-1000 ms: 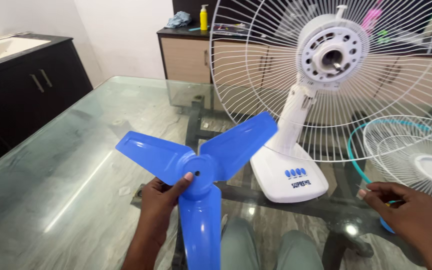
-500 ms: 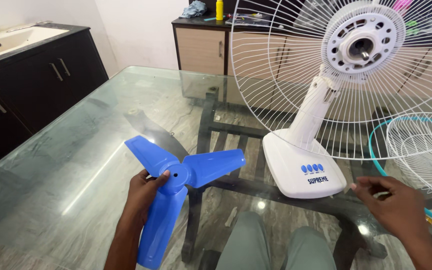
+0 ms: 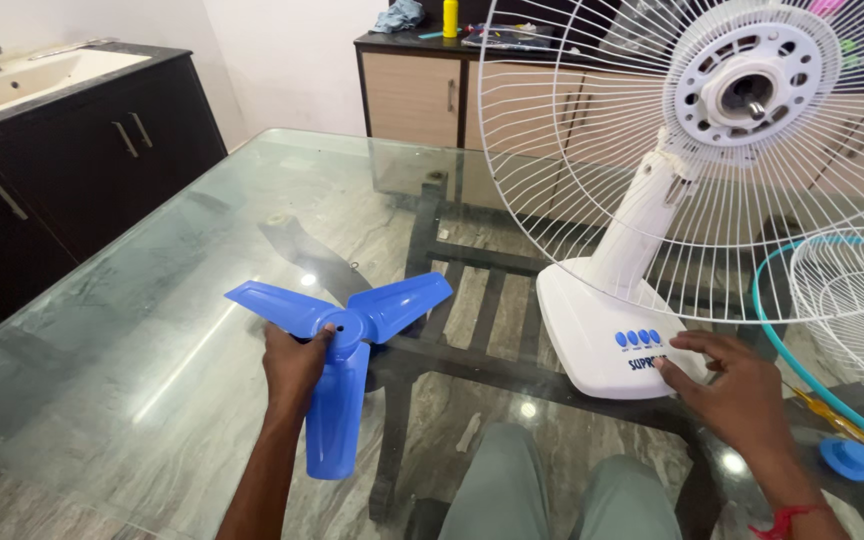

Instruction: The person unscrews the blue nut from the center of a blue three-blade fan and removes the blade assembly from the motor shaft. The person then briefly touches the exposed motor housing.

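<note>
Mid-assembly, apparently: left hand (image 3: pixel 294 366) pinching the blue fan blade (image 3: pixel 337 345) by its hub above the glass counter (image 3: pixel 152 330), right hand (image 3: pixel 737 385) spread on the white fan base (image 3: pixel 602 335); next, seating hub on motor shaft (image 3: pixel 752 108).

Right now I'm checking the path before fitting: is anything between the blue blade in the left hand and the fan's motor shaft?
Nothing visible. The blue blade is in the left hand; the motor shaft stands bare, and the front guard lies aside.
</note>
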